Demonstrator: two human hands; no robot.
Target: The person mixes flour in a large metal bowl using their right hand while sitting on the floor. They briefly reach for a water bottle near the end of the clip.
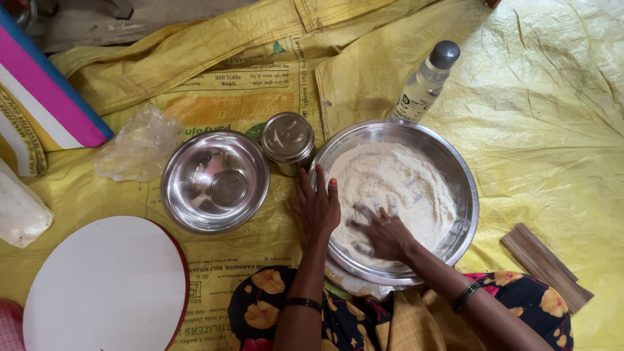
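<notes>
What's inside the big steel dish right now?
The big steel dish holds a mound of pale flour. The right hand has its fingers dug into it; the left hand rests on the rim. The dish bottom beneath the flour is hidden.

The big bowl [463, 188] in the middle of the frame is shiny metal, smooth like a mirror. The flour [390, 185] inside it looks soft, dry and powdery, not shiny at all. The small bowl [214, 182] to its left is the same bright metal, and so is the little round tin [288, 138] between them. The bottle [426, 83] at the top is clear plastic with a dull grey cap. The yellow sheet [559, 130] on the floor is woven plastic, crinkly and a bit glossy. At lower left, the round board [107, 289] is smooth, matt white. At lower right, the stick [546, 266] is rough brown wood.
</notes>
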